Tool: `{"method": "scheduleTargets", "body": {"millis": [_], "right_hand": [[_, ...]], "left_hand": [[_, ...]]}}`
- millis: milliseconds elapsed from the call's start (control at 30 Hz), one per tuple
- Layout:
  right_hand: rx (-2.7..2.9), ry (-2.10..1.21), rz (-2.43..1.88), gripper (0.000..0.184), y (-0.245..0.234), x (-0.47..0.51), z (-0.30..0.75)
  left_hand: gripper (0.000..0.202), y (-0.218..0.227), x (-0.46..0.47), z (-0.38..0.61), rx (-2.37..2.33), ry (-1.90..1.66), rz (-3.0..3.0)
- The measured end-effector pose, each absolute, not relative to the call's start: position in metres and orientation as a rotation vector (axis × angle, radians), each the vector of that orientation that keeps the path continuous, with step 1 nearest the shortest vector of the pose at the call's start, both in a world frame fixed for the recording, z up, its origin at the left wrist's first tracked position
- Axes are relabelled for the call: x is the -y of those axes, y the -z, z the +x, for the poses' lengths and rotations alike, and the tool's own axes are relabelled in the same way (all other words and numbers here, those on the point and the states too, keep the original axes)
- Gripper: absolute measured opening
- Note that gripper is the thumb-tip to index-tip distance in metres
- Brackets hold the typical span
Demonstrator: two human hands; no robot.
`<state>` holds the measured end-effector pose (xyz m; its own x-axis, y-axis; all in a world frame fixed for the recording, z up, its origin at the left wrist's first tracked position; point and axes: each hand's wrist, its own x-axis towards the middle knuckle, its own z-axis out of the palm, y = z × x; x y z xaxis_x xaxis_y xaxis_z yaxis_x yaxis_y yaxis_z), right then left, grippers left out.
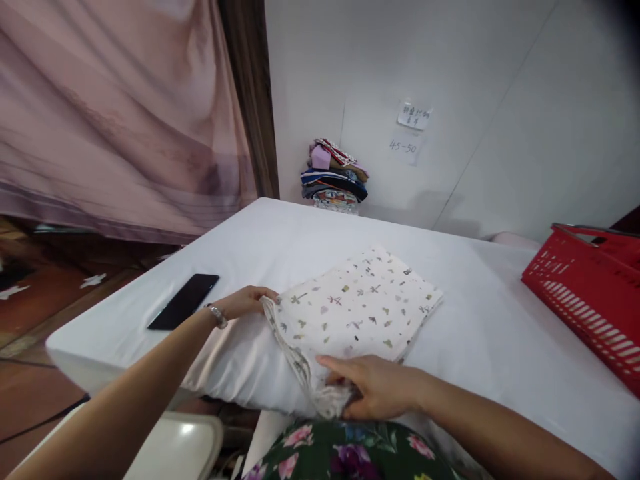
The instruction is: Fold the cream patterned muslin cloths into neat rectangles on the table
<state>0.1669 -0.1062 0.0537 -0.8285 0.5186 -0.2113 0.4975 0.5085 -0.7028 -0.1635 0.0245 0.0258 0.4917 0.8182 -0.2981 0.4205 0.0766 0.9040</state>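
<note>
Cloth (357, 300), pale with small printed motifs, lies folded on the white-covered table (225, 233), near corner bunched at the front edge, close to the wearer's floral garment (345, 453). Left hand (245, 301): fingers closed in a pinch on the cloth's left corner. Right hand (370, 387): index finger extended over the near corner, thumb and other fingers curled beside it; cannot tell whether they grip.

Risks, my judgement: layers look uneven along the left edge, so a pull from one side could skew the fold. Near corner could slip off the edge if the right fingers are loose. Slack table cover might drag along with the cloth.

Around: dark phone-like slab (185, 302) just beyond the left wrist, likeliest thing to be knocked. Red basket (583, 300) at right, well apart. Folded textile stack (335, 180) by the wall, beyond the far edge. None blocks the cloth.
</note>
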Motion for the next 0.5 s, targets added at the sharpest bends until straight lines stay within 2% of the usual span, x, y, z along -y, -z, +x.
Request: {"method": "scheduleTargets", "body": {"millis": [100,167,233,300,500], "right_hand": [[2.562,-1.431,-0.905,0.07,-0.065,0.068,0.184],[2.464,-1.268,-1.122,0.053,-0.066,0.025,0.199],[2.41,-0.888,-1.47,0.047,-0.062,-0.028,0.214],[2.481,-0.448,-1.809,0.049,-0.056,-0.08,0.228],[2.681,-0.268,-1.935,0.062,-0.037,-0.182,0.238]], "left_hand": [[0.039,-0.035,-0.018,-0.161,-1.154,-0.439,1.36],[0.049,-0.037,-0.015,-0.156,-1.248,-0.473,1.242],[0.055,-0.033,-0.014,-0.147,-1.412,-0.497,1.174],[0.057,-0.025,-0.017,-0.139,-1.579,-0.495,1.198],[0.045,-0.011,-0.03,-0.131,-1.66,-0.354,1.399]]}}
